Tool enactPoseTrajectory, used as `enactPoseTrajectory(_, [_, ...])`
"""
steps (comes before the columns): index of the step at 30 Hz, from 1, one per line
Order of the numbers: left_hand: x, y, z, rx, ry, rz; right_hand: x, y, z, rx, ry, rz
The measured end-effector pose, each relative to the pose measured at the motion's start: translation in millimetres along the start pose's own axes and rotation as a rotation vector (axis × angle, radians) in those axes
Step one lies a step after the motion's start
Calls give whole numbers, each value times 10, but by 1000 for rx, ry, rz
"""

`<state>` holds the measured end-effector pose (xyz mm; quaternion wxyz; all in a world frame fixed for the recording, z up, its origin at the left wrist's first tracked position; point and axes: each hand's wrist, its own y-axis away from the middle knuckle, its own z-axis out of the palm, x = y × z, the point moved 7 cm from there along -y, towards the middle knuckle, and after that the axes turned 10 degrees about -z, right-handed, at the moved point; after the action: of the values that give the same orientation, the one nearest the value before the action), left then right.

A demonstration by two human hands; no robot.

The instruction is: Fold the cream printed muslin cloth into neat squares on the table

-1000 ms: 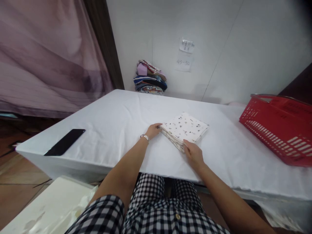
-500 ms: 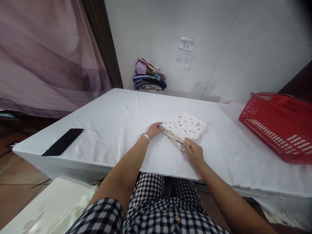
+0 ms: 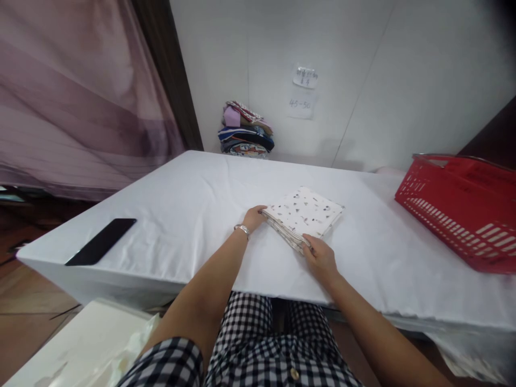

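- Left hand (image 3: 253, 217) sits at the left corner of the folded speckled cloth (image 3: 304, 214), fingers curled onto its edge, thumb side hidden, so I can't tell if it's really pinching.
- Right hand (image 3: 320, 258) is at the near corner, fingertips tucked against the stacked layers, looks like a light grip on the edge.
- The cloth lies flat on the white tabletop (image 3: 193, 215), right between both hands.
- Red basket (image 3: 463, 209) is well off to the right of the right hand; black phone (image 3: 100, 248) far left of the left hand; a pile of clothes (image 3: 245, 129) sits way beyond, by the wall.
- My guess at the risk: with only corners held, a lift could let the layers fan out and undo the fold.
- The sheet could also bunch up if the cloth gets dragged.
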<state>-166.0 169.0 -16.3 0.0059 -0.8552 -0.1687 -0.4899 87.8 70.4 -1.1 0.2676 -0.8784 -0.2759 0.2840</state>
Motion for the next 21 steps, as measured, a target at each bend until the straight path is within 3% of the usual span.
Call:
enactPoseTrajectory(8, [-13,0,36,79,-58,-1,-27,10,-10,11,-7,-32])
enactPoseTrajectory(21, [27,100,42,151,-57,264,-323,-167,75,-148,154,-100])
